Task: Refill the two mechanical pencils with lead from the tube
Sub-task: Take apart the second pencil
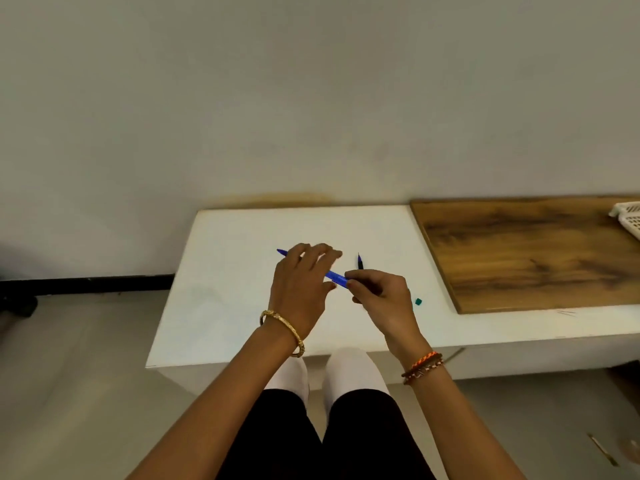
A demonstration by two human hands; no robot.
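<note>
A bright blue mechanical pencil [335,275] lies slanted above the white table [225,271], its far tip showing left of my left hand [300,285]. That hand grips the pencil's middle between fingers and thumb. My right hand [382,301] has its fingers curled, and its fingertips meet the pencil's near end. A second, dark pencil [360,262] sticks up from behind my right hand, which seems to hold its hidden lower part. A small green piece [418,301] lies on the table right of that hand. I cannot make out the lead tube.
A wooden board [526,254] lies on the table's right part, with a white plastic basket [630,220] at its far right corner. The table stands against a plain wall. My knees and white-socked feet are below its front edge.
</note>
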